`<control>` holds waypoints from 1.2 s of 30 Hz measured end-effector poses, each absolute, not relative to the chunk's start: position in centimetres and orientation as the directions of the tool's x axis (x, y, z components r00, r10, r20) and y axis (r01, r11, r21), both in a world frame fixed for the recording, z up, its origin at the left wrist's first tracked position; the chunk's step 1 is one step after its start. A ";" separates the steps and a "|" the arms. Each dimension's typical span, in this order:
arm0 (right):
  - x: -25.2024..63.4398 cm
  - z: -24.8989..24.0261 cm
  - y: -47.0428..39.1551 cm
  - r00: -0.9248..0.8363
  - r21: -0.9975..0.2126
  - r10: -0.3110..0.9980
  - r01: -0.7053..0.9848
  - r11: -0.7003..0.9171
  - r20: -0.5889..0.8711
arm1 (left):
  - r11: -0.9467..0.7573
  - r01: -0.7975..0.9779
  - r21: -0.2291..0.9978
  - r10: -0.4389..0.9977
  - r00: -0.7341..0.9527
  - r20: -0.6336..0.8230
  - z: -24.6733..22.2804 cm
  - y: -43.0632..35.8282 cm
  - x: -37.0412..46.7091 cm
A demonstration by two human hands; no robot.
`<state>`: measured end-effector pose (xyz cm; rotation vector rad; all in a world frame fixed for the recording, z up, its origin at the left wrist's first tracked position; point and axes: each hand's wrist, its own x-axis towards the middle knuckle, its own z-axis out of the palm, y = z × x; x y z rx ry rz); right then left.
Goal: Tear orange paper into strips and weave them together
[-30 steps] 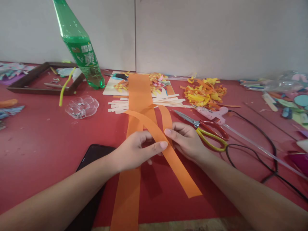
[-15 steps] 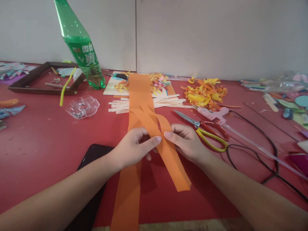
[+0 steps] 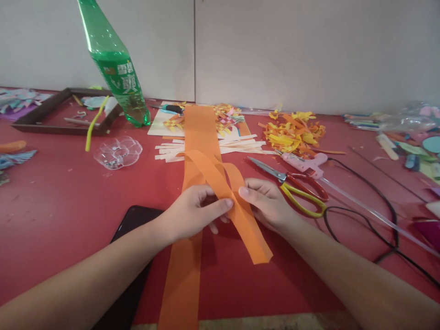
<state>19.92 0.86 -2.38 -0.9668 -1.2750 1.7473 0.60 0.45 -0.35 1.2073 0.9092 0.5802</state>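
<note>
Between my hands is a folded orange paper strip (image 3: 249,233), with its upper ends curling away and its creased end pointing down to the right. My left hand (image 3: 197,210) pinches it from the left, thumb on top. From the right, my right hand (image 3: 263,199) grips the strip's other part with its thumb and fingers. Beneath them a long, wide orange paper band (image 3: 201,128) runs from the back of the table to its front edge. Cream paper strips (image 3: 240,145) lie across the table on both sides of that band, partly hidden by it.
Scissors (image 3: 285,176) with red and yellow handles and a pink glue gun (image 3: 305,162) with its cord lie right. Yellow and orange paper scraps (image 3: 292,133) are piled behind. Left are a black phone (image 3: 132,229), a clear flower-shaped case (image 3: 118,152), a green bottle (image 3: 117,68) and a dark frame (image 3: 51,130).
The strip's lower end has risen slightly, and its upper end has swung a little to the left. My right thumb has shifted slightly right; both hands keep their grip.
</note>
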 end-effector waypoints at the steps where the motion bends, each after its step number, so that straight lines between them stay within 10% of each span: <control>1: 19.9 -2.4 0.9 -0.417 -0.971 0.897 -0.116 -0.210 -0.144 | 0.274 0.076 0.959 0.804 0.529 -0.272 -0.3 0.5 0.6; 36: 19.9 -2.5 1.0 -0.339 -0.990 0.931 0.014 -0.137 -0.133 | 0.252 0.057 0.966 0.822 0.514 -0.245 -0.2 0.5 0.6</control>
